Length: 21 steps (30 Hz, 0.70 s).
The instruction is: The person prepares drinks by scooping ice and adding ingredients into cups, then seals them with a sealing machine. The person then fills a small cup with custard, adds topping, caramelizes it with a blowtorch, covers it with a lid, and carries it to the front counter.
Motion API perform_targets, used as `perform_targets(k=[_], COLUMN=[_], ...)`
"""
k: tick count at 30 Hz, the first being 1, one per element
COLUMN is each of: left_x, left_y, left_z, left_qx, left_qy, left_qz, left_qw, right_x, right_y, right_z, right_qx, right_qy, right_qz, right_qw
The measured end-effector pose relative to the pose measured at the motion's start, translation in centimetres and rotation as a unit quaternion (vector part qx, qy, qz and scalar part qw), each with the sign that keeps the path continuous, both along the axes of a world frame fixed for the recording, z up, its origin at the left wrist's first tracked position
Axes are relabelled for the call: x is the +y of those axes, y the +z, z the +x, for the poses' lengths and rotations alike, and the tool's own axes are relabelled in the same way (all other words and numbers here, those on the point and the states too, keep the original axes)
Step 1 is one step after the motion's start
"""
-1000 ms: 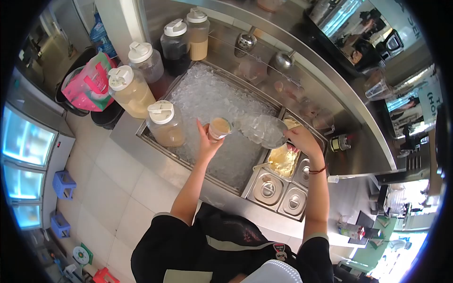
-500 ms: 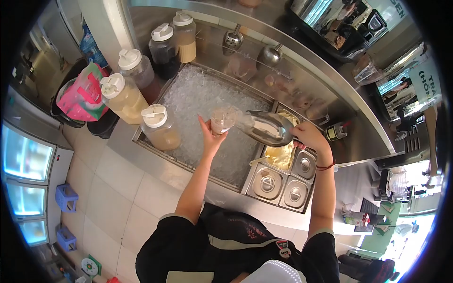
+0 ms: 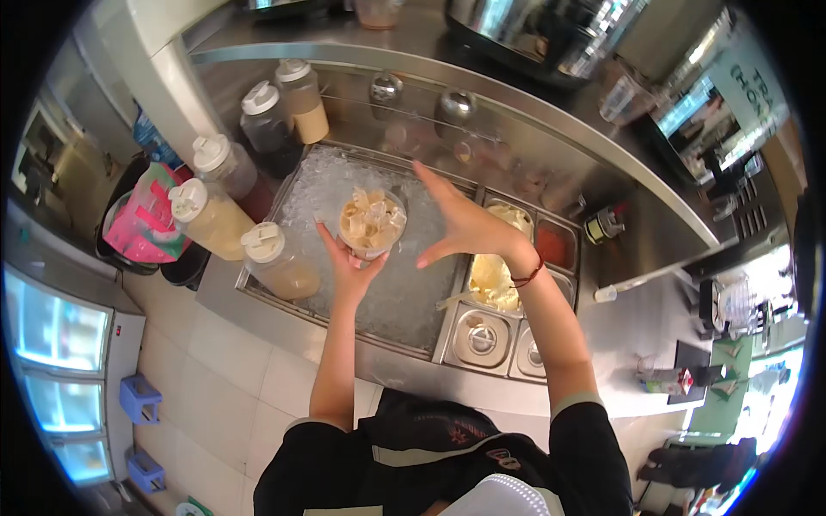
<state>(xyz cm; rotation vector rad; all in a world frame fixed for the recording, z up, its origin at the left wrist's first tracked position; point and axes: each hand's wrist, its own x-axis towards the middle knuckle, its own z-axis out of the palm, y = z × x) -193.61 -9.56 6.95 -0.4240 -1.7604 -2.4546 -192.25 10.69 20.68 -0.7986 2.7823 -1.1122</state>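
My left hand (image 3: 351, 273) holds a clear plastic cup (image 3: 372, 225) filled with ice cubes over a light brown drink. The cup is above the ice bin (image 3: 404, 301). Just right of the cup, my right hand (image 3: 469, 224) is spread with its fingers apart and holds nothing. Behind its fingertips, a dark curved shape that may be the scoop is mostly hidden. Under my right wrist is an open pan of pale yellow cream (image 3: 492, 279) with a utensil handle sticking out.
Lidded jugs (image 3: 281, 262) line the bin's left side. Lidded steel pans (image 3: 482, 340) and a pan of red contents (image 3: 555, 245) are at the right. A steel shelf (image 3: 413, 58) runs above the back. A pink bag (image 3: 146, 219) is at the far left.
Ice from the scoop has filled the cup. My right hand has let go of the scoop, opened and moved left toward the cup. The view has shifted, and the cup appears farther left.
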Motion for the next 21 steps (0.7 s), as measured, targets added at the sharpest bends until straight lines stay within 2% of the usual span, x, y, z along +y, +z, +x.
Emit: perform_targets(k=[2, 4, 6, 7, 9, 13, 15, 16, 18, 21], left_x=[1.0, 2.5, 3.6, 5.4, 8.4, 14.8, 18.8, 20.7, 24.9, 31.0], left_y=[1.4, 2.0, 0.6, 0.9, 2.5, 3.1, 3.5, 3.7, 4.0, 4.8], left_z=[2.8, 5.2, 7.0, 8.6, 12.0, 18.6, 23.1, 25.2, 30.3, 37.5], left_qx=[-0.015, 0.008, 0.116, 0.127, 0.031, 0.031, 0.066, 0.070, -0.032, 0.017], left_qy=[-0.028, -0.054, -0.060, -0.105, -0.179, -0.302, -0.363, -0.373, -0.460, -0.532], left_qz=[-0.010, -0.094, -0.204, -0.195, -0.044, -0.090, -0.043, -0.039, 0.026, 0.000], left_qw=[0.999, 0.994, 0.970, 0.967, 0.982, 0.949, 0.929, 0.924, 0.887, 0.847], right_x=[-0.4, 0.3, 1.6, 2.8, 4.9, 10.6, 13.8, 15.3, 18.7, 23.6], right_y=[2.3, 3.1, 4.3, 5.4, 7.0, 7.2, 7.3, 7.4, 6.9, 7.5], right_z=[1.8, 4.0, 7.3, 9.5, 14.3, 24.4, 30.2, 33.0, 39.3, 49.6], right_qx=[0.026, 0.086, 0.081, 0.082, 0.012, 0.051, 0.085, 0.039, 0.058, 0.054], right_qy=[0.053, 0.087, 0.064, 0.017, -0.003, -0.098, -0.177, -0.219, -0.263, -0.335], right_qz=[-0.010, 0.001, 0.001, 0.008, 0.065, 0.069, 0.069, 0.068, 0.064, 0.062], right_qw=[0.998, 0.992, 0.995, 0.996, 0.998, 0.991, 0.978, 0.973, 0.961, 0.939])
